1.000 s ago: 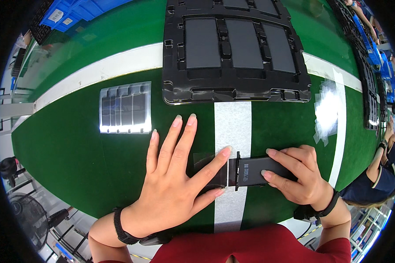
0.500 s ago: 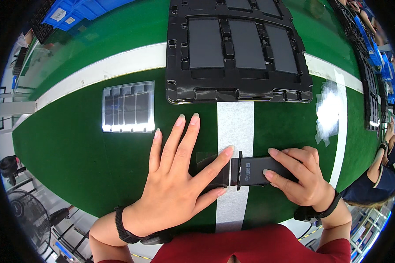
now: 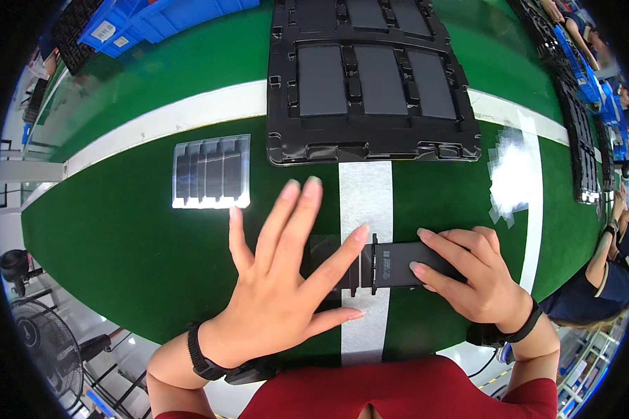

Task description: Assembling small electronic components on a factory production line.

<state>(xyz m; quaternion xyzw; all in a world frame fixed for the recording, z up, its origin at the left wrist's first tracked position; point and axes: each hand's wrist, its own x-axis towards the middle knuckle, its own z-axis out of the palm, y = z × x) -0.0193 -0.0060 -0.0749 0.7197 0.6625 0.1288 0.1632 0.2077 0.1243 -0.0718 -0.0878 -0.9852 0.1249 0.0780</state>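
A flat black battery with small printing lies across the white strip on the green table. My right hand grips its right end, thumb and fingers on the top face and edge. At its left end is a narrow black crosspiece, then a dark film piece with a thin pale line. My left hand is over the film's left part, fingers spread, index finger crossing above it and thumb below it. Whether its fingertips touch the film, I cannot tell. Part of the film is hidden under this hand.
Ahead stands a black moulded tray with several dark flat pieces. A clear sheet with dark strips lies left; a stack of shiny clear sheets lies right. Blue bins stand far left. At right, another person sits near the table.
My left thumb and index finger have spread apart, showing more of the film beside the battery. My right hand keeps its hold. The whole view has shifted slightly.
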